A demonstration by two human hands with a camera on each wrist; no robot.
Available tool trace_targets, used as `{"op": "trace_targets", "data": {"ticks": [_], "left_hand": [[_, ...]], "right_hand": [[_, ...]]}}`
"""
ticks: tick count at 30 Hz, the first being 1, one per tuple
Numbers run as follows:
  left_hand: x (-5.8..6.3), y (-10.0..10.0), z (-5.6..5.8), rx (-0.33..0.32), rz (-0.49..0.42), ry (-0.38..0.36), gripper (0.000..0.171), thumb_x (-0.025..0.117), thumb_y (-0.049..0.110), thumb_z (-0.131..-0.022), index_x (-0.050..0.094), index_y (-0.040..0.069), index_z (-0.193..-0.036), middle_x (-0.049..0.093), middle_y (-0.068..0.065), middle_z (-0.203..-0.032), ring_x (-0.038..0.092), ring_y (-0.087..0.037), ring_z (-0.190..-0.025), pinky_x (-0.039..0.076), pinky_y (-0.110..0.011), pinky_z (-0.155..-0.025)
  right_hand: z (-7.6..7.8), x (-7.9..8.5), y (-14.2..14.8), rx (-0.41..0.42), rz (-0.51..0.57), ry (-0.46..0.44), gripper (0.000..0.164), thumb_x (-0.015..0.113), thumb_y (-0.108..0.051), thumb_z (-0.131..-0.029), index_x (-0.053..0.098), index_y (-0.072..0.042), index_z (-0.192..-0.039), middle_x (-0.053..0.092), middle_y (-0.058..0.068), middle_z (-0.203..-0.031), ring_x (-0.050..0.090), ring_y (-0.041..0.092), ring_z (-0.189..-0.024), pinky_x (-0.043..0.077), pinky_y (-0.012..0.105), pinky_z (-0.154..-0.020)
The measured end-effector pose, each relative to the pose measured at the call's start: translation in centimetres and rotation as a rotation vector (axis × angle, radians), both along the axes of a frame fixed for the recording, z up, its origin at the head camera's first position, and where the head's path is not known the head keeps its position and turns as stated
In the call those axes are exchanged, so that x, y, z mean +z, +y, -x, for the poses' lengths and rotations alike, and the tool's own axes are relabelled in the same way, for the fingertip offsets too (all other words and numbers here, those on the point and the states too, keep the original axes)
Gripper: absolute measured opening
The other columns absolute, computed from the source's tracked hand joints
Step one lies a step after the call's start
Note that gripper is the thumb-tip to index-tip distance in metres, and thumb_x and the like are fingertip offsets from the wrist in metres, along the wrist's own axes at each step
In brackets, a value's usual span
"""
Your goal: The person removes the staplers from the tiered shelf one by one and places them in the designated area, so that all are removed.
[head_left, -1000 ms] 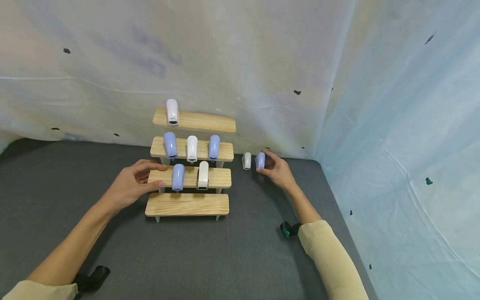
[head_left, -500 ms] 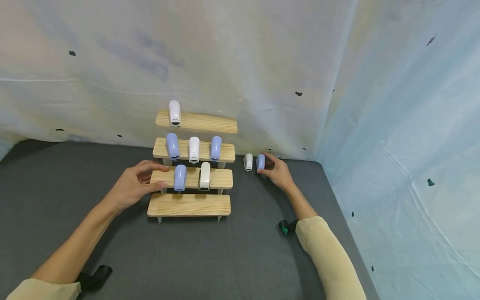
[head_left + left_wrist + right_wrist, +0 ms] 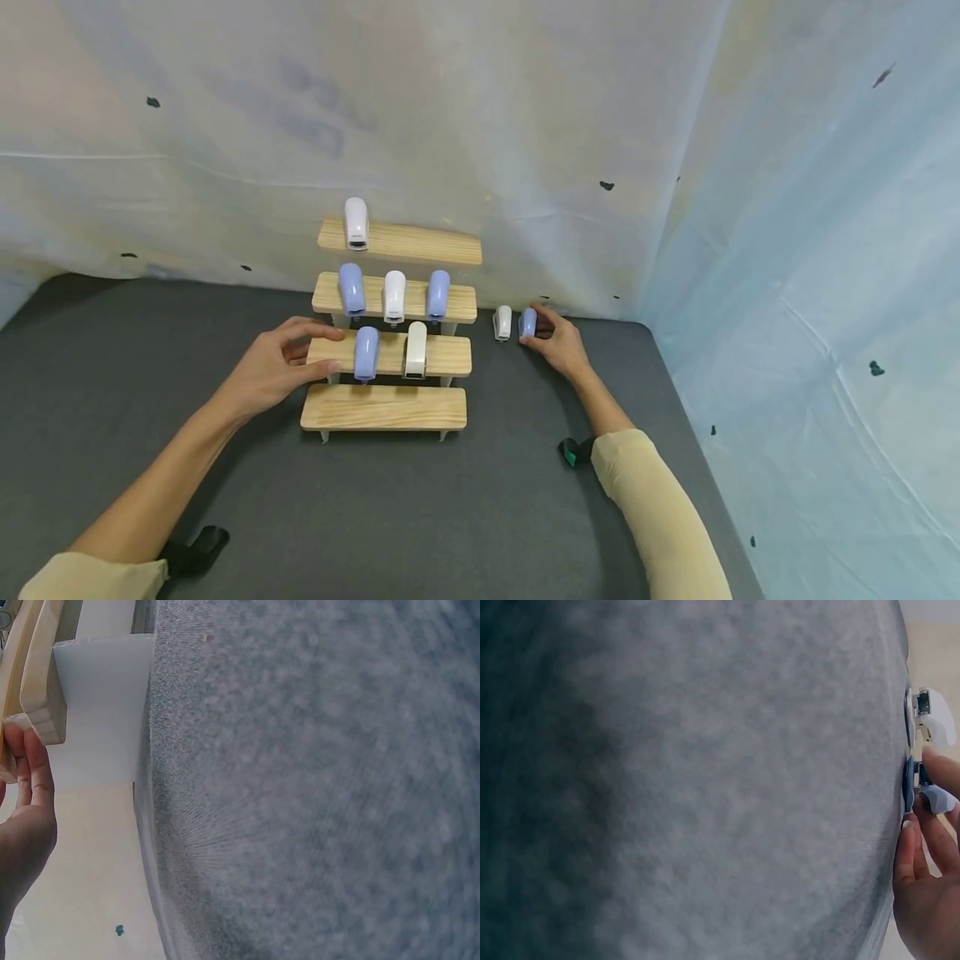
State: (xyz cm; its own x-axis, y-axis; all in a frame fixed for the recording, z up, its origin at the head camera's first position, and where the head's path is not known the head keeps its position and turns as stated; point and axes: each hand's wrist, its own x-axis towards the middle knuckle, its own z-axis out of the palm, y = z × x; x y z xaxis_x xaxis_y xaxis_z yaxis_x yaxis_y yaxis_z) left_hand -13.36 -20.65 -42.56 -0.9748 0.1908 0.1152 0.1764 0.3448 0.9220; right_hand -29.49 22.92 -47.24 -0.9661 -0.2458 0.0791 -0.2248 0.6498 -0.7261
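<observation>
Little has moved: the whole scene sits slightly further right in my view, as if my head turned, while my grips look unchanged. So I judge the work no further along. The blue stapler (image 3: 528, 323) is on the table (image 3: 495, 492), just beside a white stapler (image 3: 503, 322) but apart from it. My right hand (image 3: 559, 342) pinches it between thumb and fingers, spread about its length. My left hand (image 3: 276, 363) grips the left end of a shelf (image 3: 448, 357); six staplers (image 3: 394, 295) stand on the rack (image 3: 384, 408).
</observation>
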Motion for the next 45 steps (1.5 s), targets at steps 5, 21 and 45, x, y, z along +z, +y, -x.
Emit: {"op": "trace_targets", "data": {"ticks": [5, 21, 45], "left_hand": [[0.1, -0.1, 0.0, 0.017, 0.043, -0.004, 0.041, 0.074, 0.024, -0.092, 0.064, 0.01, -0.129, 0.05, -0.009, -0.134, 0.059, -0.024, -0.109, 0.051, -0.023, -0.071], [0.1, 0.1, 0.0, -0.004, 0.0, -0.021, 0.043, 0.074, 0.023, -0.093, 0.062, 0.006, -0.13, 0.048, -0.013, -0.136, 0.054, -0.042, -0.122, 0.053, -0.021, -0.076], [0.3, -0.1, 0.0, 0.014, 0.061, -0.02, 0.043, 0.075, 0.027, -0.092, 0.063, 0.01, -0.13, 0.048, -0.011, -0.138, 0.046, -0.043, -0.131, 0.048, -0.046, -0.096]], "right_hand": [[0.0, 0.1, -0.1, 0.008, 0.001, -0.002, 0.069, 0.081, -0.014, -0.086, 0.05, -0.012, -0.147, 0.061, 0.018, -0.13, 0.061, 0.029, -0.115, 0.05, 0.043, -0.095], [-0.3, 0.2, 0.0, 0.012, 0.0, -0.001, 0.071, 0.08, -0.013, -0.086, 0.048, -0.011, -0.148, 0.062, 0.018, -0.129, 0.061, 0.029, -0.114, 0.05, 0.043, -0.095], [-1.3, 3.5, 0.6, 0.016, 0.183, 0.109, 0.054, 0.076, -0.001, -0.087, 0.058, -0.005, -0.138, 0.062, 0.012, -0.133, 0.063, 0.039, -0.109, 0.052, 0.047, -0.093]]}}
